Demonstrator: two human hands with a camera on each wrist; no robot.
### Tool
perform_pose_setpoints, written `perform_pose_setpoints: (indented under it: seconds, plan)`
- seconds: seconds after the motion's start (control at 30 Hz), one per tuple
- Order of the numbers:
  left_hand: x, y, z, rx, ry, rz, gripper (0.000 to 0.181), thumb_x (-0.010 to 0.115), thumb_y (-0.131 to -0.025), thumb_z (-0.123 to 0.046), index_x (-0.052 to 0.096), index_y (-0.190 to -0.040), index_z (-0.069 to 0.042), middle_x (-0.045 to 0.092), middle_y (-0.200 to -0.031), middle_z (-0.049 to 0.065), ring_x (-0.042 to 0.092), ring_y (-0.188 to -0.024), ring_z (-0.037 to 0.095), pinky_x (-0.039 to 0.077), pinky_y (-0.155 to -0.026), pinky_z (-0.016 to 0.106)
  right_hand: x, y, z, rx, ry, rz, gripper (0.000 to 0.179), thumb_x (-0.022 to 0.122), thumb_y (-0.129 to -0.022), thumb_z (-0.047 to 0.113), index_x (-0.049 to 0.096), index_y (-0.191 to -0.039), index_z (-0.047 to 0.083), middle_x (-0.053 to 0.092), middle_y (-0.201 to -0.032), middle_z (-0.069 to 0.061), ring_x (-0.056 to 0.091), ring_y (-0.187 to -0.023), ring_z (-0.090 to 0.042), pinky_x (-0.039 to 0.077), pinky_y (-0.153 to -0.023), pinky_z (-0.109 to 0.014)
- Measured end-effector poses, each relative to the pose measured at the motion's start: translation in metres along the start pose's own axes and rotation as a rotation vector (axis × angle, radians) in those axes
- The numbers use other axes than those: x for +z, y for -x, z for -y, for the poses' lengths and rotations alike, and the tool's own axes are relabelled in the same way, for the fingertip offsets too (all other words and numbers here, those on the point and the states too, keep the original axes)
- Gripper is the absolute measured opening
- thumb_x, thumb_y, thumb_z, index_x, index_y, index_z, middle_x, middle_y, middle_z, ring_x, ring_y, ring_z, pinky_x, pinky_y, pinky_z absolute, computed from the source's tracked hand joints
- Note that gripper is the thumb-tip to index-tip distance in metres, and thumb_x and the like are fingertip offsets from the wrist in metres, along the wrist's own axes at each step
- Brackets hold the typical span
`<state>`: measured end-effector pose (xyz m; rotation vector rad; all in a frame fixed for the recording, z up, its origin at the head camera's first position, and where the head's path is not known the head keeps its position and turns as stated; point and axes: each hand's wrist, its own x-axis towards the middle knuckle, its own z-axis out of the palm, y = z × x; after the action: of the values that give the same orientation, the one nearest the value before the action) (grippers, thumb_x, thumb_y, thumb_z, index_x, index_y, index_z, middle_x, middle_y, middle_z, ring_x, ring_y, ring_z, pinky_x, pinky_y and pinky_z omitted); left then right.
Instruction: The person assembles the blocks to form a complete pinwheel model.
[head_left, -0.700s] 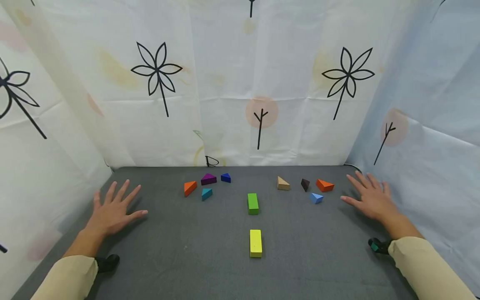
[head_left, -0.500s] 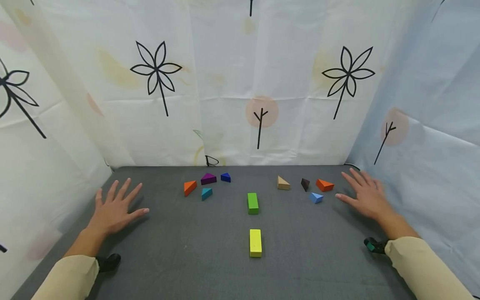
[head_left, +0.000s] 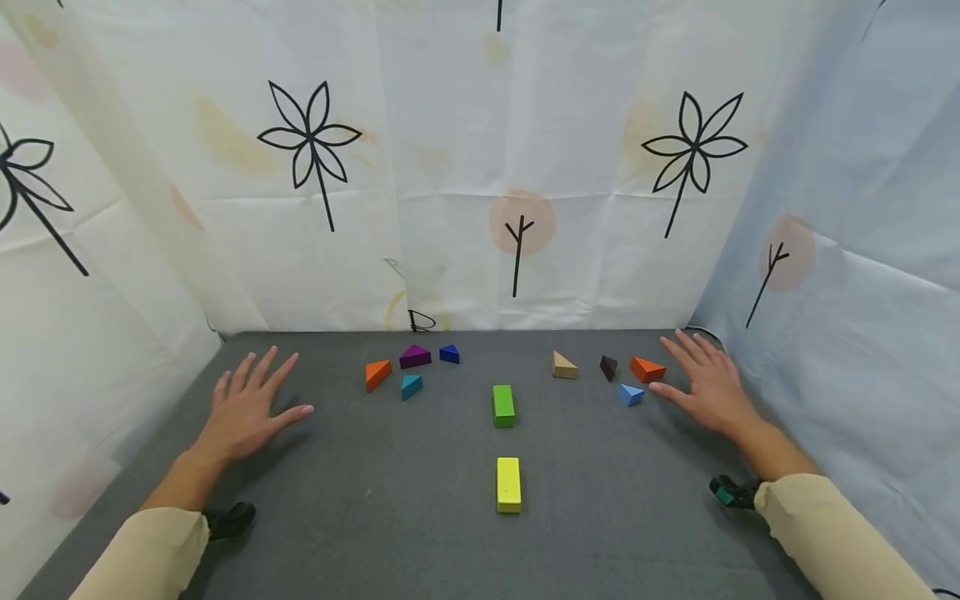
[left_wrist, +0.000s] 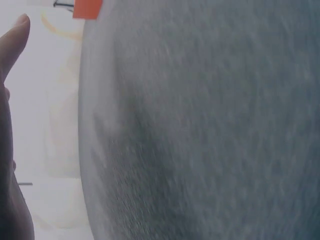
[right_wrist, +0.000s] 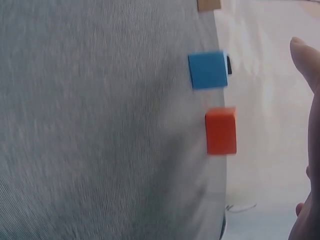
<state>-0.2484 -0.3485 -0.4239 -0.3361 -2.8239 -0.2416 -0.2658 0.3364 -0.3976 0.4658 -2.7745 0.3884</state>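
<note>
My left hand point(head_left: 243, 417) is held over the left side of the grey table, fingers spread and holding nothing. Nearest to it is an orange triangular block point(head_left: 378, 375), beside teal point(head_left: 412, 386), purple point(head_left: 415, 357) and dark blue point(head_left: 449, 354) triangular blocks. On the right, my right hand point(head_left: 712, 392) has its fingers spread too, its thumb close to a light blue triangular block point(head_left: 631, 394) and a second orange triangular block point(head_left: 647, 369). Dark brown point(head_left: 608, 367) and tan point(head_left: 565, 365) triangular blocks lie farther in. In the right wrist view, the orange block point(right_wrist: 221, 132) shows below the blue one point(right_wrist: 208, 70).
A green rectangular block point(head_left: 503, 406) lies at the table's middle, with a yellow rectangular block point(head_left: 508, 485) nearer to me. White printed cloth point(head_left: 450, 267) walls in the grey tabletop point(head_left: 360, 533) at the back and both sides.
Both hands have moved inward over the table, the right one leftward toward the orange and light blue blocks, the left one to the right. The blocks stay in place.
</note>
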Motion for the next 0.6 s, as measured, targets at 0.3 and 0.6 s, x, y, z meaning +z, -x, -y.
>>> perform_pose_setpoints:
  seconds: [0.3, 0.6]
  plan:
    - [-0.004, -0.009, -0.024, 0.057, 0.096, -0.053, 0.089, 0.062, -0.088, -0.057, 0.017, -0.158, -0.023, 0.013, -0.159, 0.018, 0.014, -0.14, 0.047, 0.012, -0.099, 0.071, 0.009, 0.005, 0.025, -0.053, -0.144, -0.025, 0.08, 0.069, -0.089, 0.041, 0.031, -0.152, 0.011, 0.022, -0.156, -0.022, 0.015, -0.14, -0.046, 0.012, -0.097, -0.076]
    - [-0.006, -0.023, -0.055, 0.067, 0.327, -0.034, 0.084, 0.066, -0.09, -0.044, 0.022, -0.156, -0.017, 0.015, -0.158, 0.021, 0.015, -0.139, 0.05, 0.014, -0.097, 0.075, 0.013, 0.008, 0.052, -0.041, -0.314, 0.034, 0.08, 0.069, -0.09, 0.036, 0.027, -0.153, 0.01, 0.019, -0.158, -0.02, 0.014, -0.141, -0.046, 0.014, -0.098, -0.076]
